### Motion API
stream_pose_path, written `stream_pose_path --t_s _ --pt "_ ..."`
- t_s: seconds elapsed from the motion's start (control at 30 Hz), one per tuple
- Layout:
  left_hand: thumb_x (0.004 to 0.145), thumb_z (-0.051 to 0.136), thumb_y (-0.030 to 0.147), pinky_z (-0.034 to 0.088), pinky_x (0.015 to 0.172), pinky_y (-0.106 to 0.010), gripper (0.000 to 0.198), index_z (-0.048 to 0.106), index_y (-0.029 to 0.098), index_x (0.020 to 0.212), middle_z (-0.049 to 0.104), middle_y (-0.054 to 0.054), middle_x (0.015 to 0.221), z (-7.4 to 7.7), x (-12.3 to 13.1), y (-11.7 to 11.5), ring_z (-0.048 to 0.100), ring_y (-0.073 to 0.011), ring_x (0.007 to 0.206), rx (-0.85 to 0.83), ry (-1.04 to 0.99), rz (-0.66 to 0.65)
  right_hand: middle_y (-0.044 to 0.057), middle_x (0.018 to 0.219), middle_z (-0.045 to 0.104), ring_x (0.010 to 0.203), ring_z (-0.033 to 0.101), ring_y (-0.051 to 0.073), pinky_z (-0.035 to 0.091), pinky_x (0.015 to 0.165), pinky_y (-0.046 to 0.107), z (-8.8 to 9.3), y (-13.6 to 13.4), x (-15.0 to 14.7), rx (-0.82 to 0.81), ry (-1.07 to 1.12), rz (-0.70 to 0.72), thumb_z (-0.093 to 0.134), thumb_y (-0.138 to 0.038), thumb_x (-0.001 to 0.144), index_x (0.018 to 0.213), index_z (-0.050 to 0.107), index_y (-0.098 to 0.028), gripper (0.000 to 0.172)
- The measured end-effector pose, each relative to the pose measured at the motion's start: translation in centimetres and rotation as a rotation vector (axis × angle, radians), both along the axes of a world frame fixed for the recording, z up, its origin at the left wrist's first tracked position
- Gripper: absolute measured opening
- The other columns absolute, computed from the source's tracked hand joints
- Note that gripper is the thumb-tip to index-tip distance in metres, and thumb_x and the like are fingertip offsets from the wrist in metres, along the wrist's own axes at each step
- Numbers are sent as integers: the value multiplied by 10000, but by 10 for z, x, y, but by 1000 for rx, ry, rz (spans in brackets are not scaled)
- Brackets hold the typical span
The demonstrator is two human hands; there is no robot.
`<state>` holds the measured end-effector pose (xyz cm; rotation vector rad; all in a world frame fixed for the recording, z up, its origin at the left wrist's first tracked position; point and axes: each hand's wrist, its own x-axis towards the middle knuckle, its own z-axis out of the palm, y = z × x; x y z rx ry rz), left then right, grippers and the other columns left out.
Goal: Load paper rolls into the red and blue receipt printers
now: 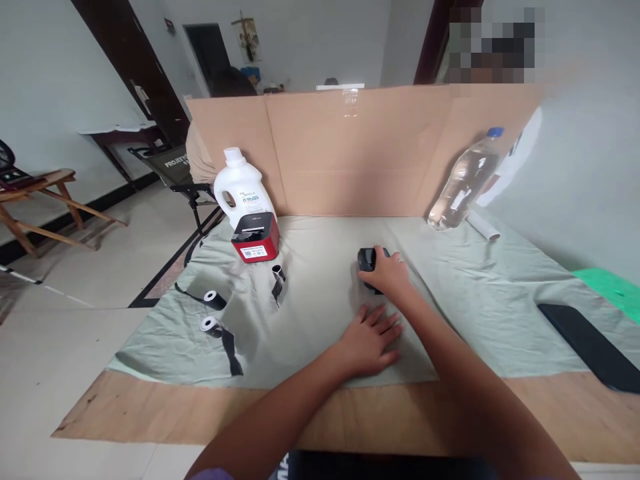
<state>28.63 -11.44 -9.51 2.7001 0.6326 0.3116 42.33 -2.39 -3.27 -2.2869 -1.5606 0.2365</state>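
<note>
Right hand (pixel 393 273) clamped on a black device (pixel 367 259)
Left hand (pixel 367 345) lies flat, fingers spread, just nearer than the device.

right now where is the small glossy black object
The small glossy black object is just right of centre in the head view, gripped by the right hand, beyond the left hand spread on the pale green cloth.

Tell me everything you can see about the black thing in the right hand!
The black thing looks compact and hard, with a glossy patch showing. The right hand grips it, hiding much of it. It is beyond the left hand; whether it touches the pale green cloth is unclear.
</note>
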Motion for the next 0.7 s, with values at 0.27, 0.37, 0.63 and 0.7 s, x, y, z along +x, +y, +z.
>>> stream_pose_path --t_s 0.27,0.37,0.63,0.7 --pt "996 370 522 110 1228 -568 535 503 238 1429 543 -86 1466 -11 3 3 324 -306 1453 40 -11 -6 225 1196 474 1075 553 458 477 800 600 -17 1 -50 26 11 -22 806 -527 606 1291 544 -239 788" --pt "984 401 520 145 1222 -554 523 527 239 1407 552 -83 1456 -13 4 5 339 -312 1442 58 -20 7 258 1236 457 1086 564 481 472 814 606 -12 -5 -52 -56 16 -57 790 -553 626 1370 499 -215 867" --pt "911 503 311 471 704 -303 230 705 216 856 733 -44 781 15 -7 1 663 -175 729 105 -260 192 214 1334 544 1262 519 418 372 1061 586 -21 6 14 258 391 117 546 -768 762 1452 459 -215 888" --pt "905 510 296 427 642 -263 215 688 220 812 704 -15 708 26 -14 12 626 -135 648 77 -407 359 196 1332 585 1251 550 351 391 1086 520 -36 17 30 332 589 181 479 -743 812 1399 515 -177 816"
